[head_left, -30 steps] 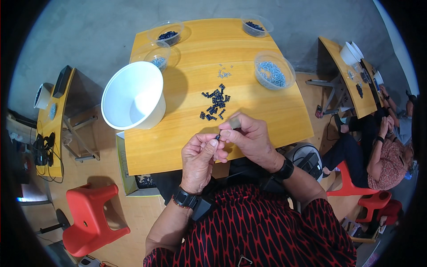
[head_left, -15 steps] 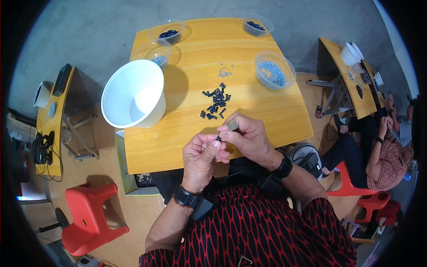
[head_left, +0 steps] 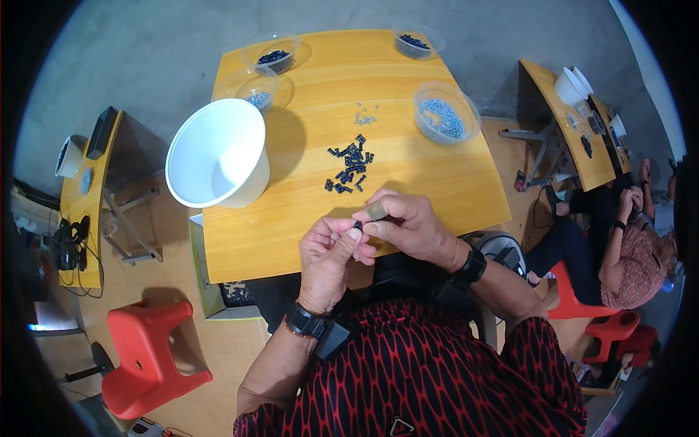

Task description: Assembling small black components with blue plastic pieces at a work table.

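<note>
Just off the table's near edge, my left hand (head_left: 333,247) pinches a small black plastic part (head_left: 357,226) between thumb and fingertips. Right beside it, my right hand (head_left: 408,226) has thumb and forefinger drawn together near the part's top. Whatever those fingertips hold is too small to make out. A tan wrap (head_left: 376,211) covers part of a right finger. On the wooden table (head_left: 437,193), a loose heap of similar black parts (head_left: 352,162) lies ahead of my hands. Several small silver screws (head_left: 365,115) are scattered farther off.
A large white bucket (head_left: 218,153) stands at the table's left. Clear bowls hold silver screws (head_left: 442,119) at right and black parts (head_left: 274,58) at the far left. A red stool (head_left: 149,357) is on the floor at left; another person (head_left: 633,262) sits at right.
My right thumb and forefinger have shifted slightly off the black part, showing more of its top. The left hand keeps its pinch. The view has moved a little.
</note>
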Available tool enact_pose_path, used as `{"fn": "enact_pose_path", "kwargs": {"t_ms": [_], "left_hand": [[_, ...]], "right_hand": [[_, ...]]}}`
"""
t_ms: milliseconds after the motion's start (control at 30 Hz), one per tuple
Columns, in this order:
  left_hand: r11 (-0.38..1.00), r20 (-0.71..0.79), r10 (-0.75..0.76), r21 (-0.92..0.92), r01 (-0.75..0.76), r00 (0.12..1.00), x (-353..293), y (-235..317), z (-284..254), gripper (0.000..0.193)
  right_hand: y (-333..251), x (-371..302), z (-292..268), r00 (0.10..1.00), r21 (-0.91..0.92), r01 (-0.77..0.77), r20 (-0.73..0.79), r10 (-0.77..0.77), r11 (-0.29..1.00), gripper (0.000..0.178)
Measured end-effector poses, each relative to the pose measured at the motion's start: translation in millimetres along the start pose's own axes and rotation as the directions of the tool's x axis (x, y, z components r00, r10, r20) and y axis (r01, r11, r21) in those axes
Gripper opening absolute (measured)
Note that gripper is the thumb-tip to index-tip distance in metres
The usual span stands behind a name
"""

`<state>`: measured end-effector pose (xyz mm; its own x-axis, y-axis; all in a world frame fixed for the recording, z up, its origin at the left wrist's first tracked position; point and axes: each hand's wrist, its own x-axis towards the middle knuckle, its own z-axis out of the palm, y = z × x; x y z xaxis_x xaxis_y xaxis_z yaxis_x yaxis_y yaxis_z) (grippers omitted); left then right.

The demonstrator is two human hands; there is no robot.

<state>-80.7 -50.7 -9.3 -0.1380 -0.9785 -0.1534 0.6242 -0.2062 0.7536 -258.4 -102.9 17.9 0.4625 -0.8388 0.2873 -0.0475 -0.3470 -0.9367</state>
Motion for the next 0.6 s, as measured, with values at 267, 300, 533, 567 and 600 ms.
{"fn": "enact_pose_path", "kwargs": {"t_ms": [267,300,533,567,600], "left_hand": [[0.994,-0.022,-0.005,-0.112,0.002,1.0,4,-2,-2,0.009],[0.99,-0.061,0.0,-0.144,-0.009,0.998,5,-4,-1,0.008],[0.988,0.041,-0.083,-0.124,0.087,0.996,3,4,-6,0.007],[0.989,0.015,-0.089,-0.119,0.09,0.996,3,5,-3,0.007],[0.989,-0.011,-0.096,-0.116,0.094,0.995,2,5,-1,0.007]], "right_hand": [[-15,1,3,0.982,0.146,-0.188,0.039,0.184,0.971,0.023],[-17,4,2,0.994,-0.063,-0.089,0.06,0.093,0.994,0.029],[-30,8,7,0.975,-0.626,0.185,0.216,-0.06,0.758,0.037],[-29,8,7,0.974,-0.627,0.186,0.216,-0.061,0.757,0.037],[-28,7,7,0.974,-0.629,0.194,0.217,-0.07,0.752,0.038]]}}
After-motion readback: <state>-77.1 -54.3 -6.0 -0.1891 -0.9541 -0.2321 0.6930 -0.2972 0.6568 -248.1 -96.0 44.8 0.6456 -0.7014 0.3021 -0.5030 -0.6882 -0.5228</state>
